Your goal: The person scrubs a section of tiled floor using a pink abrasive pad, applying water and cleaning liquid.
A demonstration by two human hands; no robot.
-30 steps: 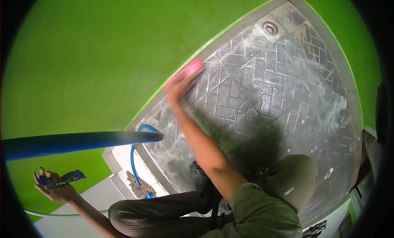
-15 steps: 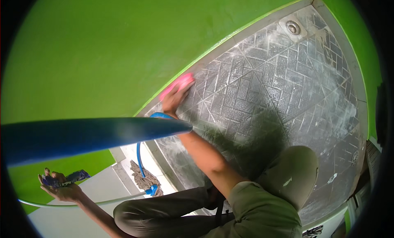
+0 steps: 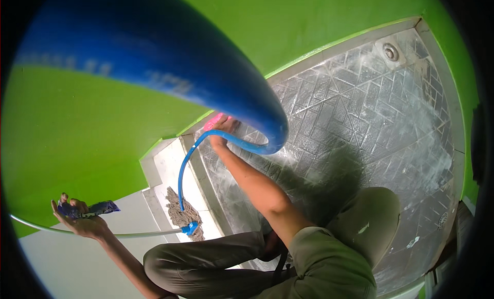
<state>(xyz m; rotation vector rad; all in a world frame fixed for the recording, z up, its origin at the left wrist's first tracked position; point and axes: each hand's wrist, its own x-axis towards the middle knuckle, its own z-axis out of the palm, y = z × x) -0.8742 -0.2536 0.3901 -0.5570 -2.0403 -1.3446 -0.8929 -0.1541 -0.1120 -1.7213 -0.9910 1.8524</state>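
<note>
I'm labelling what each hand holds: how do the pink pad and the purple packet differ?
The pink pad is bright; the purple packet is dark. The pad is partly covered by the right hand; the packet lies in the upturned left hand. Both are held.

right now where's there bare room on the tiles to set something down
The widest free patch is streaked tile floor between the drain, the right knee and the right skirting. Left is crowded: the blue hose passes the right hand and pink pad.
</note>
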